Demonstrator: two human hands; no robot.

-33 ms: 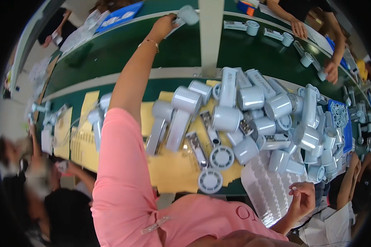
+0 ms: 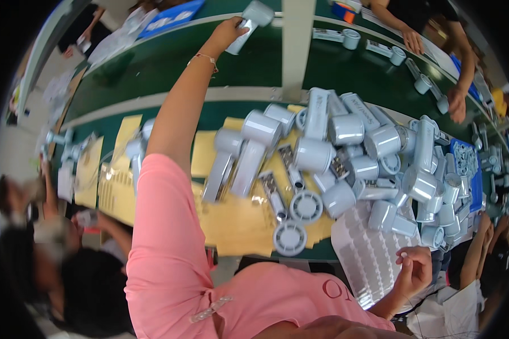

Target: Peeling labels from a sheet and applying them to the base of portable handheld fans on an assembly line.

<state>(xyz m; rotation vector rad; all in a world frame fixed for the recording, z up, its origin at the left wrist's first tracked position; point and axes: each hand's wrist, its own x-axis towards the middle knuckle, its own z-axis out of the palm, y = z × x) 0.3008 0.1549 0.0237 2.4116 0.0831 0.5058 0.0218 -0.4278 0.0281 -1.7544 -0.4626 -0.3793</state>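
My left hand (image 2: 226, 35) is stretched far forward over the dark green belt. Its fingers are closed round a pale blue handheld fan (image 2: 247, 33), whose round head points up and to the right. Low on the right, my right hand (image 2: 414, 271) pinches a tiny white piece (image 2: 403, 255), too small to name. A white sheet (image 2: 365, 248) with rows of marks lies beside that hand. Between my arms a big heap of similar fan parts (image 2: 314, 153) covers the table. Two round slotted grilles (image 2: 290, 238) rest at its near edge, close to fan bodies with exposed insides (image 2: 273, 196).
Yellow cardboard sheets (image 2: 237, 229) lie under the heap. A pale upright post (image 2: 295, 51) stands between table and belt. More fans (image 2: 350, 39) lie on the belt at the far right, where another person's hand (image 2: 457, 106) reaches. A blue tray (image 2: 466, 161) of small parts sits right.
The fan in my left hand has tilted, and more of its handle shows. My right hand keeps its pinch. The whole view has shifted slightly.
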